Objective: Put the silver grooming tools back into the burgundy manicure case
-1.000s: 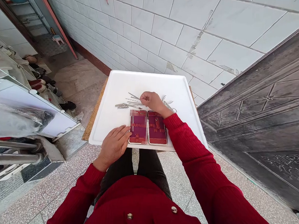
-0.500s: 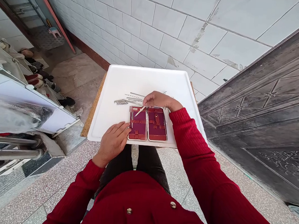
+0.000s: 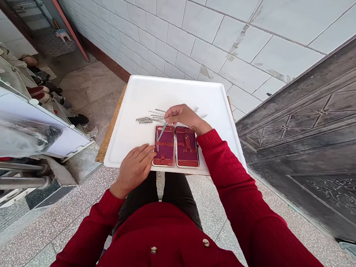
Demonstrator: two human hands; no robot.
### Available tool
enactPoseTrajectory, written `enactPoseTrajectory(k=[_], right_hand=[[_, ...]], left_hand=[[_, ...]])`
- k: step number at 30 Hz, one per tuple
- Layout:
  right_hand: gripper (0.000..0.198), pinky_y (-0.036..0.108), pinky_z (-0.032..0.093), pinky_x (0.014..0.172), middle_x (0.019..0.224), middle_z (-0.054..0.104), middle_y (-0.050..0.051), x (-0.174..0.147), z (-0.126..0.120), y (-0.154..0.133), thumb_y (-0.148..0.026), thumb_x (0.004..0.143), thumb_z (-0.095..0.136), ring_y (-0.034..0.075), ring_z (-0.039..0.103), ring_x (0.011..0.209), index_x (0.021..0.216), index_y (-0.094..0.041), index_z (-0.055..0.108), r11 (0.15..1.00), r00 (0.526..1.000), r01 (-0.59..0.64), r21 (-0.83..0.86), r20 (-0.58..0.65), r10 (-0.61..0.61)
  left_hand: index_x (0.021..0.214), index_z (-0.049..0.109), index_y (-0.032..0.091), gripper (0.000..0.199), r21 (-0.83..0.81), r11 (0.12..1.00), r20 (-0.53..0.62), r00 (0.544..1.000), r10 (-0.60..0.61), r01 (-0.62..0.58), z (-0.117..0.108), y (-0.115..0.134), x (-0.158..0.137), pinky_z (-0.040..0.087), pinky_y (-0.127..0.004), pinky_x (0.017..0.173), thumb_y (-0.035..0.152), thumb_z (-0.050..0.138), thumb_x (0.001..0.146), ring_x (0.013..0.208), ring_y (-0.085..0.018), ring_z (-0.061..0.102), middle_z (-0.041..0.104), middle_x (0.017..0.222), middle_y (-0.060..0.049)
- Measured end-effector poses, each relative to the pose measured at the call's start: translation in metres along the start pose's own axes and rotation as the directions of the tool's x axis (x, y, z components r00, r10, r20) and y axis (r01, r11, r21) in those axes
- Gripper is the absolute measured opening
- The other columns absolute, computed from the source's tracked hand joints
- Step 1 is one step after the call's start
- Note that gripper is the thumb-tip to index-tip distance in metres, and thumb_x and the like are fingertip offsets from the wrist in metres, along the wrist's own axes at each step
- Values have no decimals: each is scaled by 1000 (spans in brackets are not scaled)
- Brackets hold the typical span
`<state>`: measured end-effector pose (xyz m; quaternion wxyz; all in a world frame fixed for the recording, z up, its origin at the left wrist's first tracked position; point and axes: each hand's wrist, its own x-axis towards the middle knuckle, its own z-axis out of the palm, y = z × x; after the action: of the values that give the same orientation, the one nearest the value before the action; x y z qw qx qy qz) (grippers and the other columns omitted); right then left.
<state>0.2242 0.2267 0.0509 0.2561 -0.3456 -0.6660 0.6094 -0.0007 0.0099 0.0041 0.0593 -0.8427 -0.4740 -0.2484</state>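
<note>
A maroon manicure case lies unfolded on a white tray, its two halves side by side. Elastic loops run across the left half, and one thin tool stands in them at its left side. My left hand rests with fingers stretched out, fingertips at the case's left edge. Above the left half, my right hand is closed in a pinch on a slim metal manicure tool, tilted with its lower end over the loops. The tool's exact kind is too small to tell.
Several metal tools lie on the tray behind the case, partly behind my right hand. Small pieces sit farther right. A tiled wall rises behind, a dark carved door stands right, and a shoe rack is left.
My right hand has shifted slightly left, and the slim tool has moved left with it, now more upright over the loops. My left hand has stayed in place.
</note>
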Motion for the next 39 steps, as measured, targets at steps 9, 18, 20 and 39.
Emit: enactPoseTrajectory(k=[9, 18, 20, 39], right_hand=[[33, 22, 51, 53, 61, 69, -1, 6, 17, 7, -29, 67, 95, 12, 65, 58, 83, -15, 70, 997, 996, 2, 72, -87, 5], [27, 19, 45, 45, 59, 67, -2, 1, 23, 0, -14, 70, 92, 9, 61, 50, 82, -15, 68, 994, 990, -82, 69, -112, 90], [27, 18, 45, 44, 57, 66, -2, 1, 28, 0, -14, 70, 92, 9, 61, 49, 81, -14, 68, 995, 989, -74, 74, -126, 83], [31, 17, 46, 43, 59, 68, -2, 1, 27, -3, -13, 65, 96, 9, 60, 48, 79, -14, 69, 992, 982, -87, 87, -162, 101]], left_hand=[[125, 71, 20, 32, 5, 1000, -19, 1000, 10, -10, 1, 0, 0, 55, -46, 111, 12, 51, 102, 136, -27, 66, 73, 140, -10], [129, 71, 23, 37, -36, 999, 16, 1000, -24, 24, 2, -1, 0, 53, -48, 114, 13, 50, 101, 139, -27, 64, 72, 143, -9], [128, 71, 23, 37, -28, 999, 19, 1000, -20, 20, 1, 0, 0, 54, -48, 113, 12, 50, 101, 139, -27, 64, 72, 143, -9], [131, 70, 23, 38, -36, 999, 20, 1000, -20, 20, 1, -1, 0, 54, -49, 113, 12, 50, 100, 138, -27, 64, 71, 144, -9]])
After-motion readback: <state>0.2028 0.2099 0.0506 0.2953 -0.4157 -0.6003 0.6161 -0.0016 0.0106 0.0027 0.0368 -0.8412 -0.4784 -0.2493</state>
